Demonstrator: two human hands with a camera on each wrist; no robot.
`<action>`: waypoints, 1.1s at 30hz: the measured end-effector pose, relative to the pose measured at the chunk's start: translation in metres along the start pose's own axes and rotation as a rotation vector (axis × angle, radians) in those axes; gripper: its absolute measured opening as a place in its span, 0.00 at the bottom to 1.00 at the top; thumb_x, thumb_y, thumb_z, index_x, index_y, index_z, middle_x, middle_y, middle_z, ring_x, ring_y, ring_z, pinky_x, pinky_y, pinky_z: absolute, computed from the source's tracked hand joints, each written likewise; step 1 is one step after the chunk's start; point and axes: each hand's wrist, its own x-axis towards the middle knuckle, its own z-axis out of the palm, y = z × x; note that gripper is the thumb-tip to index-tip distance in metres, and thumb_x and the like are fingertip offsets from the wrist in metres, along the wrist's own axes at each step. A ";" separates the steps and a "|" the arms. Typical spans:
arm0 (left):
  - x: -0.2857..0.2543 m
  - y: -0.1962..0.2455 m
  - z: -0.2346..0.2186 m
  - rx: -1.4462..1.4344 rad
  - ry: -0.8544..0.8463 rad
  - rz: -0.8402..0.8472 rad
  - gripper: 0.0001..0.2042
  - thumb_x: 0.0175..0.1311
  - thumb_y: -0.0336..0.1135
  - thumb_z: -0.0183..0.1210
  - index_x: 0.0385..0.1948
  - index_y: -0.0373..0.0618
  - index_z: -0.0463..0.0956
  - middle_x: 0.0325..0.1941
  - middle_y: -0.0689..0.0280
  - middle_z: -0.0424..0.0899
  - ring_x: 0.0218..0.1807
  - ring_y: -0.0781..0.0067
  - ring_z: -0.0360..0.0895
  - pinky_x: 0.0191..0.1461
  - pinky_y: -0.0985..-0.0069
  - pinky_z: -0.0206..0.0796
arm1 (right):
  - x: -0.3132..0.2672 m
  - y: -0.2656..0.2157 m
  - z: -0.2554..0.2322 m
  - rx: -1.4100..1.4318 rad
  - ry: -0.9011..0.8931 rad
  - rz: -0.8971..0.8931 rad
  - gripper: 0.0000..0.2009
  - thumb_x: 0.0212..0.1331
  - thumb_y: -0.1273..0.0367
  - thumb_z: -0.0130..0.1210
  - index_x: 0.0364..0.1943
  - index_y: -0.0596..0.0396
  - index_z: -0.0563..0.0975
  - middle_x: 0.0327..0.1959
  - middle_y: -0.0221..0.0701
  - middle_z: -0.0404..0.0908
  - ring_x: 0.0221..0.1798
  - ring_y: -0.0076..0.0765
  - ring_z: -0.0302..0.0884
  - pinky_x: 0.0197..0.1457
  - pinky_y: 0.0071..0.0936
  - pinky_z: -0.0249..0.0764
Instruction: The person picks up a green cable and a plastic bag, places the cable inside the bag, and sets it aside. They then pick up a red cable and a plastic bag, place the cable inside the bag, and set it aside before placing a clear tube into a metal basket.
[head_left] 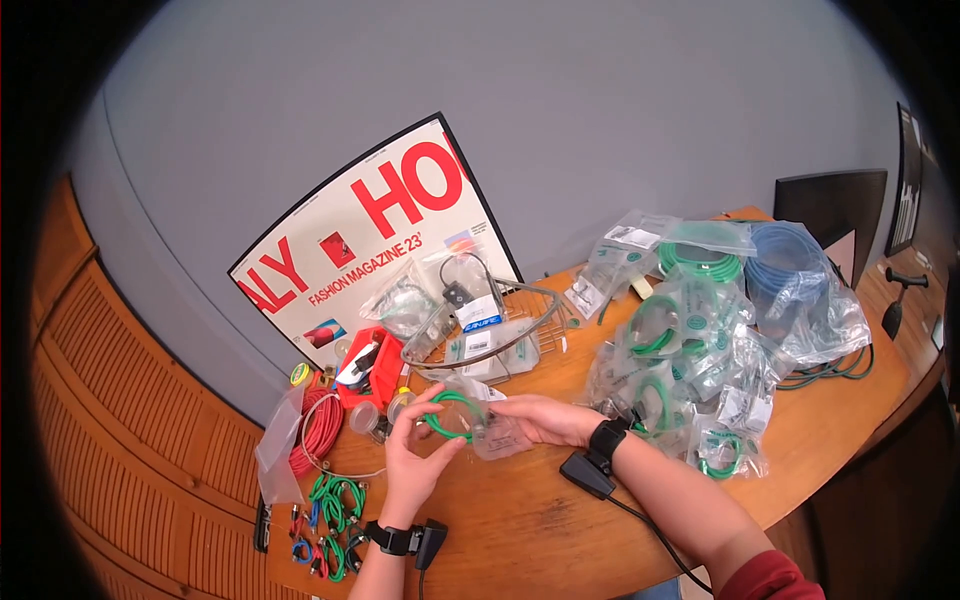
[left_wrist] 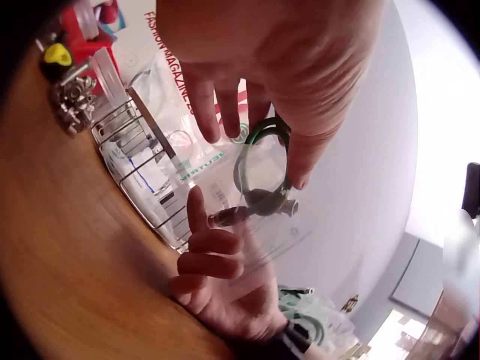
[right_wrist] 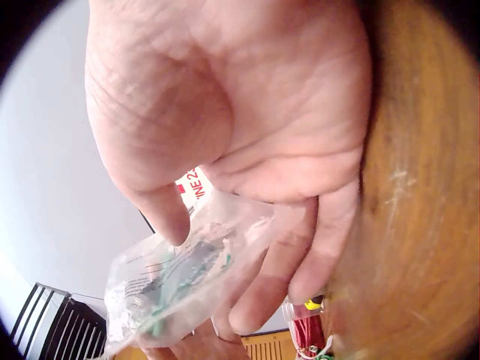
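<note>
Above the front of the wooden table, my left hand (head_left: 408, 465) pinches a coiled green cable (head_left: 452, 397) between thumb and fingers. Part of the coil sits in a clear plastic bag (head_left: 500, 437), which my right hand (head_left: 555, 422) grips from the other side. In the left wrist view, the dark metal connectors of the cable (left_wrist: 259, 199) show through the film. Seen from the right wrist, the thumb lies against the printed bag (right_wrist: 139, 289) and the fingers are behind it, with green showing inside.
A wire basket (head_left: 545, 300) with bagged items stands behind the hands. To the right lies a pile of bagged green cables (head_left: 690, 330) with a blue coil (head_left: 785, 255). A red bin (head_left: 378, 378), a red coil (head_left: 320, 430) and loose green cables (head_left: 335, 500) are at left.
</note>
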 end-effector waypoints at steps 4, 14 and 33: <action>0.000 0.021 0.011 0.444 -0.115 0.083 0.25 0.56 0.27 0.62 0.57 0.45 0.67 0.72 0.54 0.56 0.71 0.57 0.55 0.71 0.61 0.51 | -0.011 -0.006 0.016 -0.105 0.073 -0.048 0.24 0.69 0.55 0.46 0.61 0.57 0.67 0.56 0.34 0.75 0.58 0.30 0.73 0.60 0.31 0.71; 0.017 0.024 0.003 0.316 -0.128 0.141 0.25 0.49 0.29 0.46 0.54 0.47 0.72 0.76 0.54 0.47 0.78 0.53 0.38 0.76 0.58 0.29 | -0.008 -0.004 0.009 -0.119 0.137 -0.094 0.23 0.68 0.53 0.48 0.58 0.54 0.71 0.52 0.27 0.77 0.54 0.23 0.74 0.56 0.26 0.71; 0.014 -0.030 -0.006 0.091 0.297 -0.123 0.06 0.58 0.27 0.62 0.27 0.38 0.74 0.30 0.70 0.77 0.35 0.82 0.70 0.39 0.81 0.61 | -0.003 -0.002 0.008 0.161 -0.064 0.003 0.31 0.69 0.46 0.37 0.69 0.48 0.55 0.63 0.33 0.66 0.61 0.35 0.70 0.57 0.37 0.74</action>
